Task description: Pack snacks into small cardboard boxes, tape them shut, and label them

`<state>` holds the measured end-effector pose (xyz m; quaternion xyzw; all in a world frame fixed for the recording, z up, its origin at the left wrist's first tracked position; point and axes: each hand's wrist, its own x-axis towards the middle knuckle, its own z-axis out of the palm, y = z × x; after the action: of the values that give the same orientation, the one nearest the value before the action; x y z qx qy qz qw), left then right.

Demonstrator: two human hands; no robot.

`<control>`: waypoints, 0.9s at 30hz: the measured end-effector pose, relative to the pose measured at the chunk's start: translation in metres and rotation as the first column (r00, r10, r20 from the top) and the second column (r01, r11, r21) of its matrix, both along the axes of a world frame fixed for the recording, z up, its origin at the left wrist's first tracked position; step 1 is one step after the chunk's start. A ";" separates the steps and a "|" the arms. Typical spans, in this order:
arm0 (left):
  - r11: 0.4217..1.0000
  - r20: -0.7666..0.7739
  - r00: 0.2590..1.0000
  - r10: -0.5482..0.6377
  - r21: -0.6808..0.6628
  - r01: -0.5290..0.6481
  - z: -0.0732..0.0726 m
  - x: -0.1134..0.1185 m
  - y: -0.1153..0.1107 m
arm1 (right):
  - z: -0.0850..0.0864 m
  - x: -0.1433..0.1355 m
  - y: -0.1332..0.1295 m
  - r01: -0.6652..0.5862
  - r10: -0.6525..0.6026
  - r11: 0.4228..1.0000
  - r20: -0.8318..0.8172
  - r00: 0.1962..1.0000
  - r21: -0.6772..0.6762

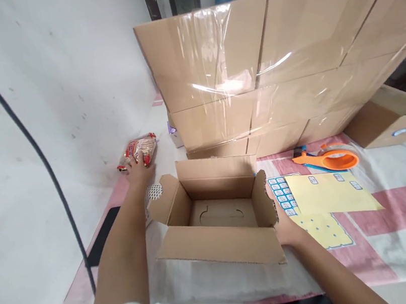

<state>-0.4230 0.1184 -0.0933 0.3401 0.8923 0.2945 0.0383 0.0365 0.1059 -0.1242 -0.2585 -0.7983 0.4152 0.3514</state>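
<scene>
An open cardboard box (220, 246) stands on the table with its flaps folded outward and its inside bare. My right hand (285, 223) grips the box's right side, the fingers partly hidden behind the flap. To the left of the box, my left hand (139, 170) reaches over a clear plastic packet (143, 148) with red printing and pale sticks inside. Its fingers lie spread on the near side of this packet, which rests by the wall.
Plastic-wrapped flattened cardboard (211, 79) stands behind the box like a wall. At right are an orange tape dispenser (326, 160), yellow sticker sheets (327, 194) and another open carton (381, 120). A black cable (33, 141) hangs at left, near a dark flat object (104, 240).
</scene>
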 end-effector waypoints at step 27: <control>0.900 0.594 0.760 -0.264 0.434 -0.027 0.117 0.188 -0.207 | -0.002 0.012 -0.006 -0.304 0.341 0.926 -0.154 0.927 0.222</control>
<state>-0.2346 -0.0885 0.0234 0.2765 0.7170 0.5729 0.2851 0.0486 0.1003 -0.1262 -0.0468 -0.8296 0.4101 0.3759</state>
